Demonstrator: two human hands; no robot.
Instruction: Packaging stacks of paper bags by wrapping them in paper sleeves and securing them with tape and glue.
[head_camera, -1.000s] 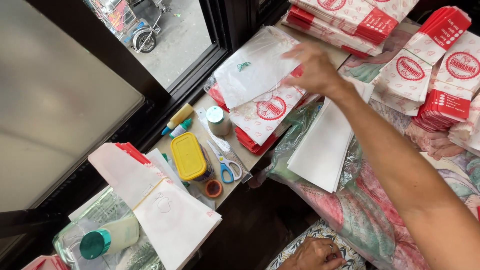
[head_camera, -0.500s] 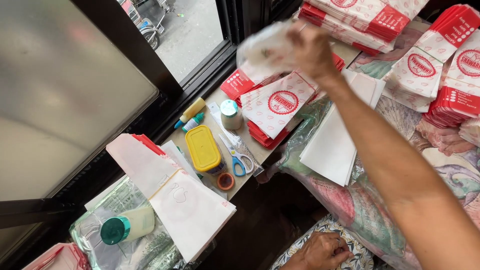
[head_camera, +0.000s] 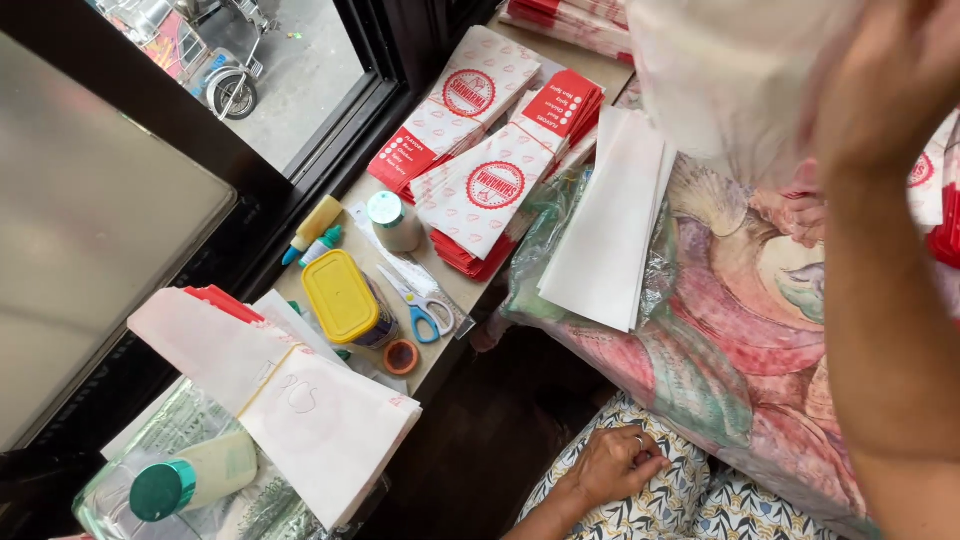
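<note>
My right hand (head_camera: 880, 90) is raised close to the camera at the top right, gripping a blurred white paper bag (head_camera: 720, 90). Below it a stack of plain white bags (head_camera: 610, 230) lies on a floral cloth (head_camera: 740, 340). To their left, stacks of red-and-white printed bags (head_camera: 490, 190) sit on the narrow ledge. My left hand (head_camera: 610, 465) rests on my patterned lap at the bottom, fingers curled with nothing in them and a ring on one finger.
Along the ledge by the window are a yellow-lidded container (head_camera: 340, 297), blue-handled scissors (head_camera: 425, 315), an orange tape roll (head_camera: 401, 356), a small teal-lidded jar (head_camera: 392, 222) and a yellow glue bottle (head_camera: 312, 228). A banded bundle of white bags (head_camera: 290, 400) and a green-capped bottle (head_camera: 190, 480) lie nearer.
My right hand has lifted the white bag from the bag stacks up toward the camera. The left hand stays on my lap.
</note>
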